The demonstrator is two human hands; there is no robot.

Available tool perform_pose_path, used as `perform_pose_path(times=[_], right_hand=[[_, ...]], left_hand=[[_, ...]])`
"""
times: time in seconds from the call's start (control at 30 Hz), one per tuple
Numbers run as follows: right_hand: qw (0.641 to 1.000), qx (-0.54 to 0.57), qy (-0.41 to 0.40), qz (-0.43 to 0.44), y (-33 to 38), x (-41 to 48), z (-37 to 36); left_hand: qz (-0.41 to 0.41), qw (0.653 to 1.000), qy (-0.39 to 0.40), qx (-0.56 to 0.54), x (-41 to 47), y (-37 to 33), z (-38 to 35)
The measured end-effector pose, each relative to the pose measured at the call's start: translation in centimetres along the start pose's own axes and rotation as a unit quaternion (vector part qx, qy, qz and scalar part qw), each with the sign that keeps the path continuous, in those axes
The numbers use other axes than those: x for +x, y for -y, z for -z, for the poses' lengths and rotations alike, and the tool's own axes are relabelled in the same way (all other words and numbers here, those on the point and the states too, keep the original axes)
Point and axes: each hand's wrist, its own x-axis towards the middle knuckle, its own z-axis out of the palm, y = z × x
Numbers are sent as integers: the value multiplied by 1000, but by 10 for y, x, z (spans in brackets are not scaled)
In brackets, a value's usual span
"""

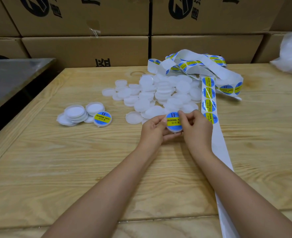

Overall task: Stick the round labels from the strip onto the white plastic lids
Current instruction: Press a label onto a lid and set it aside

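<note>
Left hand (154,128) cradling lid (175,131), fingers curling round it; right hand (196,125) pinching label (172,120) onto it. Strip (208,103) lying just right of right hand, lid pile (159,93) sitting beyond.

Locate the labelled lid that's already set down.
Labelled lid: head view, left of the left hand, at the right edge of the small lid stack.

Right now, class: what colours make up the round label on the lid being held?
The label is blue with a yellow band; head view.
</note>
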Motion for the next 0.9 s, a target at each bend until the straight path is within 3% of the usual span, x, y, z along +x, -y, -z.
perform_pose_path(times=[0.23,0.57,0.73,0.9], right_hand=[[998,-4,54,-41,3,-1,-2],[982,90,161,37,0,-1,5],[981,125,151,13,0,1,9],[980,93,173,-12,-2,6,15]], left_hand=[[-12,1000,-1,-3,-2,-1,-2],[36,994,-15,-101,3,-10,10],[21,999,-12,-35,4,-10,14],[-30,997,-25,64,5,-9,16]])
